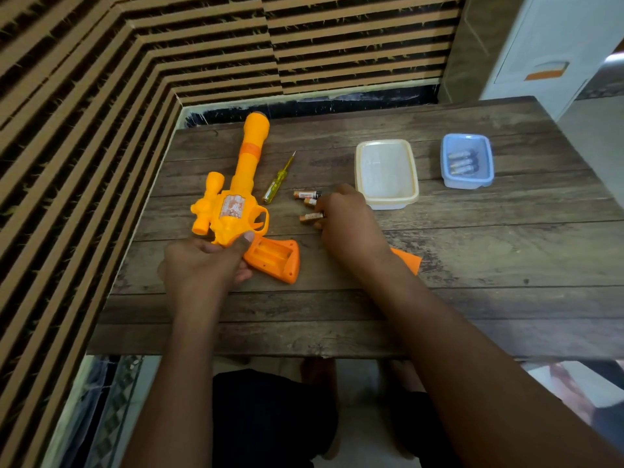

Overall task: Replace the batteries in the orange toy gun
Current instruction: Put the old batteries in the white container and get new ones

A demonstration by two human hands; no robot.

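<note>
Head view: we see the orange toy gun (236,204) lying at the left of the table (472,298).
Left hand (202,261): our fingers and thumb curl round the gun's rear.
Compartment (273,255): open, looks empty; cover (407,260) off, by our right forearm.
Right hand (347,221): fingers bent onto three loose batteries (309,197); we cannot tell whether they pinch one.
Blue tub (486,177): holds more batteries.
Remaining, we judge: loading, then closing with the screwdriver (277,182).

A lived-in home corner: striped wallpaper (337,45), small wood-grain table (472,265), plastic food box (388,203), white cabinet (557,38).
</note>
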